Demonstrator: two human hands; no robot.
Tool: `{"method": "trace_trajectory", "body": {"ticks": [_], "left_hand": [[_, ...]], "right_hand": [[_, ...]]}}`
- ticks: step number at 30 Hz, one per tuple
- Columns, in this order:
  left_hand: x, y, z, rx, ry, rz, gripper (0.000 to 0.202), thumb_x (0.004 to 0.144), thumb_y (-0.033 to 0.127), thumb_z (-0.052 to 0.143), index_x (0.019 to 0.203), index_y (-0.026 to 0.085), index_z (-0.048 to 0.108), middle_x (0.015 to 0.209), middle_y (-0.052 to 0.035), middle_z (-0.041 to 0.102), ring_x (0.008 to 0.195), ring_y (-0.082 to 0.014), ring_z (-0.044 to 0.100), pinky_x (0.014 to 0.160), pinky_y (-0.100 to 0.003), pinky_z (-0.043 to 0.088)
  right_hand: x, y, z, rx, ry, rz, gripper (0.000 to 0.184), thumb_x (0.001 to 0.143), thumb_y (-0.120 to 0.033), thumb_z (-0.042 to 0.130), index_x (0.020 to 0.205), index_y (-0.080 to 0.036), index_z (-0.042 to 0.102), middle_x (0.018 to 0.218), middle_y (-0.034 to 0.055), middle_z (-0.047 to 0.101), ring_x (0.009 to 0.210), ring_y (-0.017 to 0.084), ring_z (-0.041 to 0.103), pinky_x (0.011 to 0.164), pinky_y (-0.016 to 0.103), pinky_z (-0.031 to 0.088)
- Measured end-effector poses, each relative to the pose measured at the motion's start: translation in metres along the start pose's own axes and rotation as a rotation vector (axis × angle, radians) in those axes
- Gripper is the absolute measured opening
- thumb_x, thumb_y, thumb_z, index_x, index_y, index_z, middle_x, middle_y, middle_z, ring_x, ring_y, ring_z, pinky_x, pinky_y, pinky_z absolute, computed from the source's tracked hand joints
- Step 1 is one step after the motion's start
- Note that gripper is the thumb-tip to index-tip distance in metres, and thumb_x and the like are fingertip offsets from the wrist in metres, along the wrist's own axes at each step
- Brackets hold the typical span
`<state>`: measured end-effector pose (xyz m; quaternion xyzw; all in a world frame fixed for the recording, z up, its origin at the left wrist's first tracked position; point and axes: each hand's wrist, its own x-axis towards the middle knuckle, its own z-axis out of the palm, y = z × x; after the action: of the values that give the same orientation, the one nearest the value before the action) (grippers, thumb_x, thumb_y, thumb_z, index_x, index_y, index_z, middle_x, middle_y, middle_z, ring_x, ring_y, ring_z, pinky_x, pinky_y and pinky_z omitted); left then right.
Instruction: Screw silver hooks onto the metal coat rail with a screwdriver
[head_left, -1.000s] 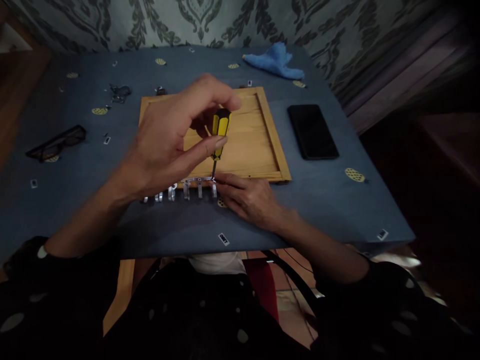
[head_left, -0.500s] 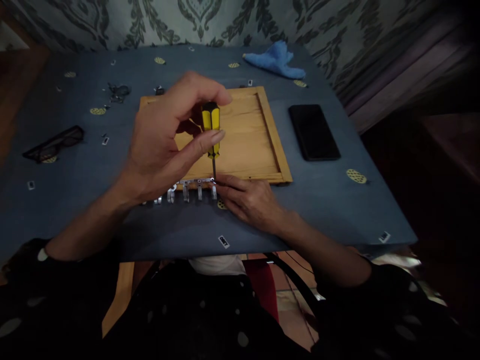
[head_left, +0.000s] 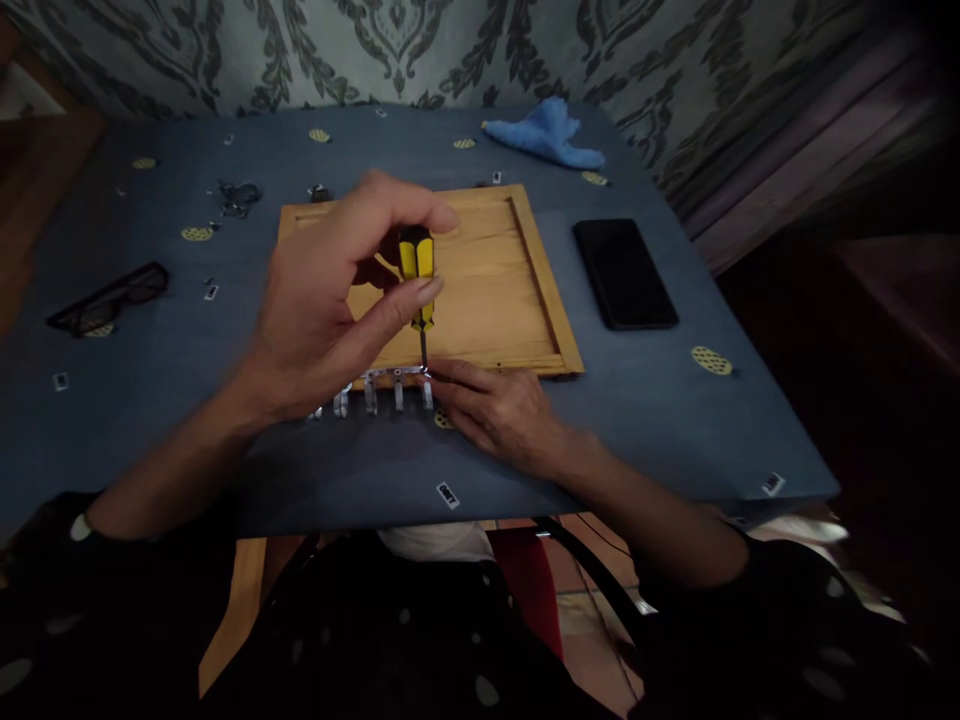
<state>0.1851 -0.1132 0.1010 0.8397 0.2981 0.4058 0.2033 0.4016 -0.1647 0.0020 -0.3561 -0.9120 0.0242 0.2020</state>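
My left hand (head_left: 330, 300) is closed around a yellow and black screwdriver (head_left: 417, 270), held upright with its tip down on a metal hook rail (head_left: 375, 385). The rail lies along the near edge of a wooden panel (head_left: 495, 280) on the blue table (head_left: 637, 410). My right hand (head_left: 502, 410) rests on the table at the rail's right end, fingers pressed together beside the screwdriver tip. What the fingertips pinch is too small to see.
A black phone (head_left: 624, 272) lies right of the panel. A blue cloth (head_left: 546, 132) sits at the far edge. Dark glasses (head_left: 109, 298) lie at the left, a small dark metal piece (head_left: 238, 197) further back. Small tags and yellow dots scatter the table.
The screwdriver handle has turned and shifted slightly left between my left fingers. My right hand stays at the rail's end. The view has tilted a little.
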Motion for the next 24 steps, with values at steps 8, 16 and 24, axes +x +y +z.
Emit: {"method": "trace_trajectory", "body": {"ticks": [8,16,24], "left_hand": [[0.0004,0.0004,-0.0013,0.051,-0.030,0.040,0.025,0.097,0.024,0.061,0.119,0.036,0.058,0.116,0.0009,0.065,0.098,-0.0128,0.065,0.084,-0.028,0.059],[0.0018,0.0020,-0.0018,0.160,-0.036,0.117,0.023,0.097,0.020,0.057,0.119,0.026,0.059,0.120,-0.0021,0.070,0.098,-0.0143,0.069,0.084,-0.028,0.060],[0.0024,-0.0004,0.0012,0.237,-0.073,0.230,0.028,0.097,0.015,0.057,0.125,0.019,0.058,0.121,-0.0065,0.071,0.109,-0.0173,0.070,0.092,-0.030,0.060]], "right_hand": [[-0.0004,0.0006,0.0009,0.009,0.024,-0.002,0.037,0.103,-0.019,0.046,0.134,-0.019,0.065,0.134,0.0118,0.069,0.101,0.022,0.074,0.071,0.030,0.060],[0.0004,0.0003,0.0004,0.042,0.035,0.000,0.032,0.100,-0.017,0.053,0.128,-0.018,0.069,0.130,0.0125,0.071,0.097,0.021,0.075,0.070,0.028,0.060],[-0.0016,0.0023,0.0039,0.013,0.043,-0.014,0.032,0.098,-0.015,0.055,0.125,-0.018,0.070,0.130,0.0125,0.071,0.093,0.021,0.076,0.069,0.029,0.061]]}}
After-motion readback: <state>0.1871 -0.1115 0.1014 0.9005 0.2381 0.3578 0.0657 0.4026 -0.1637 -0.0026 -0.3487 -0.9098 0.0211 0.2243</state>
